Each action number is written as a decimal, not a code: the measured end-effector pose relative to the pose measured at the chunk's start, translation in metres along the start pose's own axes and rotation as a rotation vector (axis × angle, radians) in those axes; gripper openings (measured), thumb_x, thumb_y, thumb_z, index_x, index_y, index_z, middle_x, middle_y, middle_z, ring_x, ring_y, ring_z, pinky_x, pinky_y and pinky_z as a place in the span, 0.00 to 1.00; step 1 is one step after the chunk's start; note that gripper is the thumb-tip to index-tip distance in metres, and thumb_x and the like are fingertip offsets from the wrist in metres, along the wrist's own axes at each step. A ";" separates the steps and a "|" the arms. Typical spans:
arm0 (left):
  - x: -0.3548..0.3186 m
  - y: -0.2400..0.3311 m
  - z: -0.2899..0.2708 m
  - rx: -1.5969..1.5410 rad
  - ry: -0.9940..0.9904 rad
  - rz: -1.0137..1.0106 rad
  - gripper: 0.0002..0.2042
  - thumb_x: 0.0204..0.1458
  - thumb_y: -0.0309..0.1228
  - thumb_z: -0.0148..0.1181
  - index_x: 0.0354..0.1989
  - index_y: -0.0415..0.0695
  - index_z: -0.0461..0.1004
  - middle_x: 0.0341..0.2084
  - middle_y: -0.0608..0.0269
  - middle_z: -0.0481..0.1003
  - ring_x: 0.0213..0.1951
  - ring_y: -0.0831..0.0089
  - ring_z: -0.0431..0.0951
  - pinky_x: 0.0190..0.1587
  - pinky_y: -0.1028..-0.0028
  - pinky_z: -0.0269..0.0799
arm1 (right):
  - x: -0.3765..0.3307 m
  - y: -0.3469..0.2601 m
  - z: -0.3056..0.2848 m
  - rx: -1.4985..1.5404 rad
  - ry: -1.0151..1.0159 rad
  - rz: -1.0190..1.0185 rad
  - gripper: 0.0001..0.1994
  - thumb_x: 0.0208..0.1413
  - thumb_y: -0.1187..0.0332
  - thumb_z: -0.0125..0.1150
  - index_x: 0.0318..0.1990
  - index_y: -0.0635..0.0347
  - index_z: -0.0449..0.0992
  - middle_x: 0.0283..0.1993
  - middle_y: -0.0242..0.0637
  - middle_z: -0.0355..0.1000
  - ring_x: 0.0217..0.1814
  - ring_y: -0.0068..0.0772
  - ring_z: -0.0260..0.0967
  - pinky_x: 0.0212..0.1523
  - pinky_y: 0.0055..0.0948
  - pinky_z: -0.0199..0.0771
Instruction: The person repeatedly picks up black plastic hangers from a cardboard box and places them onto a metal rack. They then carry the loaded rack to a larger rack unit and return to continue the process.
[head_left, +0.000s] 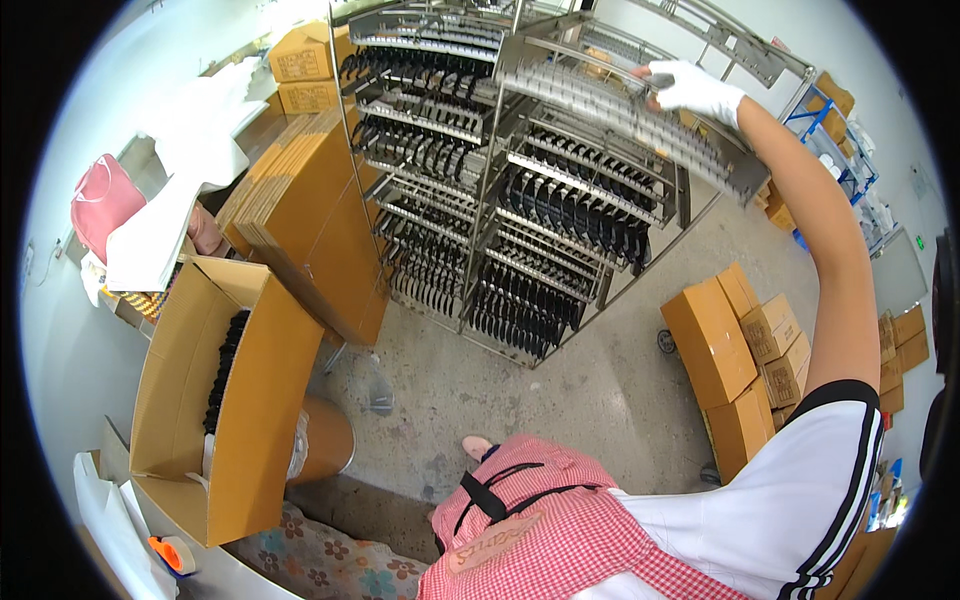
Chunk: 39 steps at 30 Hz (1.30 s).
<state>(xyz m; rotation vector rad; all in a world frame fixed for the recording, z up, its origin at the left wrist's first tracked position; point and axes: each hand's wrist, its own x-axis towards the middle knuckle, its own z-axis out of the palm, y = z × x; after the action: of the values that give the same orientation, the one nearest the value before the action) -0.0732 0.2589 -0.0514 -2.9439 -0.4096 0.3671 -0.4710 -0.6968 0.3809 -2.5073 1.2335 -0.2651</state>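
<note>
My right grip [695,90], in a white glove, is closing around the upper edge of a long metal tray [640,125] that is tilting out from the top of the wire rack [480,200]. The tray is running down and away from my grip on both sides, its rows of small slots looking empty. My bare forearm is stretching up from my white sleeve to reach it. Just below my grip, the rack's lower tiers are holding rows of black curved parts [570,215]. Well below and to the right, stacked brown cartons [740,350] are sitting on the concrete floor. Far off to the left, an open cardboard box [225,400] is holding more black parts. My left grip is staying out of sight.
</note>
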 end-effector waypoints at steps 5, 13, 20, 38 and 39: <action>-0.036 0.140 -0.057 0.170 0.403 0.706 0.26 0.62 0.50 0.52 0.58 0.41 0.73 0.43 0.48 0.78 0.43 0.57 0.79 0.45 0.61 0.74 | 0.026 0.015 0.016 -0.961 0.496 0.076 0.24 0.53 0.62 0.67 0.58 0.57 0.74 0.55 0.49 0.75 0.56 0.53 0.73 0.58 0.45 0.73; -0.089 0.245 -0.070 -0.499 -0.323 1.088 0.25 0.57 0.31 0.60 0.64 0.36 0.67 0.59 0.46 0.71 0.63 0.52 0.69 0.66 0.62 0.62 | 0.026 0.049 0.187 -0.674 0.408 0.008 0.29 0.60 0.46 0.57 0.58 0.60 0.71 0.47 0.55 0.76 0.52 0.57 0.74 0.54 0.45 0.73; -0.072 0.227 -0.075 -0.506 -0.463 1.042 0.24 0.58 0.34 0.61 0.61 0.38 0.70 0.55 0.47 0.75 0.58 0.54 0.75 0.62 0.64 0.68 | -0.019 0.018 0.215 -0.183 0.113 -0.033 0.17 0.58 0.56 0.63 0.42 0.62 0.73 0.39 0.53 0.75 0.39 0.49 0.73 0.43 0.40 0.71; -0.038 0.203 -0.317 -0.752 0.962 1.203 0.23 0.63 0.35 0.54 0.65 0.39 0.66 0.58 0.43 0.71 0.60 0.47 0.69 0.65 0.58 0.61 | -0.132 -0.539 0.341 -0.005 -0.082 -1.534 0.07 0.42 0.71 0.61 0.32 0.56 0.79 0.25 0.41 0.74 0.30 0.45 0.75 0.32 0.38 0.74; -0.032 0.196 -0.329 -0.714 0.923 1.122 0.24 0.60 0.34 0.58 0.63 0.37 0.66 0.53 0.42 0.73 0.54 0.44 0.71 0.59 0.55 0.65 | -0.142 -0.564 0.348 -0.046 0.031 -1.692 0.07 0.42 0.70 0.62 0.31 0.55 0.78 0.23 0.39 0.72 0.29 0.43 0.73 0.31 0.38 0.72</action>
<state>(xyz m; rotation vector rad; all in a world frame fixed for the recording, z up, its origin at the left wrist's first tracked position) 0.0311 0.0265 0.2363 -3.1293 1.4877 -1.2503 -0.0370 -0.1893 0.2668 -2.8294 -1.1435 -0.5896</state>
